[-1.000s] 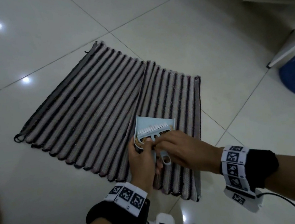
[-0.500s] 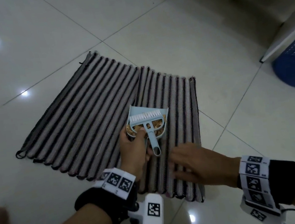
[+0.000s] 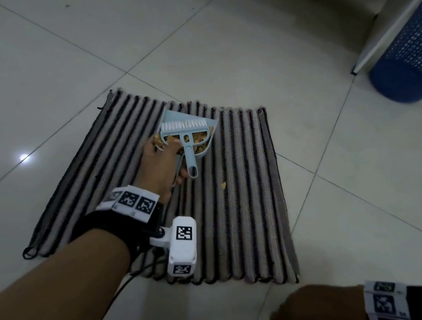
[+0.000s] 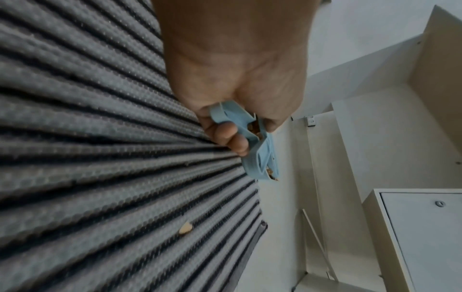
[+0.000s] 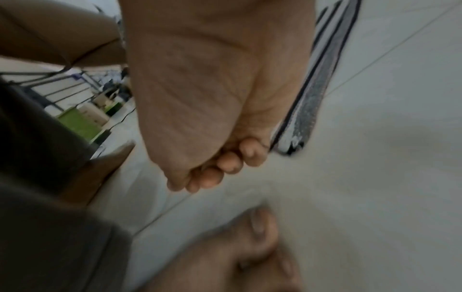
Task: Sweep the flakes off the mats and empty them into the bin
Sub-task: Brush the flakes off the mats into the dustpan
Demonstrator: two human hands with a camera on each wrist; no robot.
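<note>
Your right hand (image 3: 316,309) has let go of the brush (image 3: 184,130) and pulled back off the mat (image 3: 239,223), its fingers curled on nothing. Your left hand (image 3: 161,163) has its fingers clamped on the dustpan (image 3: 171,116), which is loaded with flakes (image 3: 198,140) above the mat. One stray flake (image 3: 223,185) is left on the mat, so I'd sweep again before going to the bin (image 3: 409,55).

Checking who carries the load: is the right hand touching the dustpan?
Apart. The head view shows the right hand off the mat, near the frame's bottom edge, with bare floor and mat between it and the dustpan, which the left hand grips.

Dim, greyish light. Two glare spots (image 3: 24,157) lie on the floor (image 3: 316,200) at left. Straight lines bend near the edges. The right wrist view is blurred.
</note>
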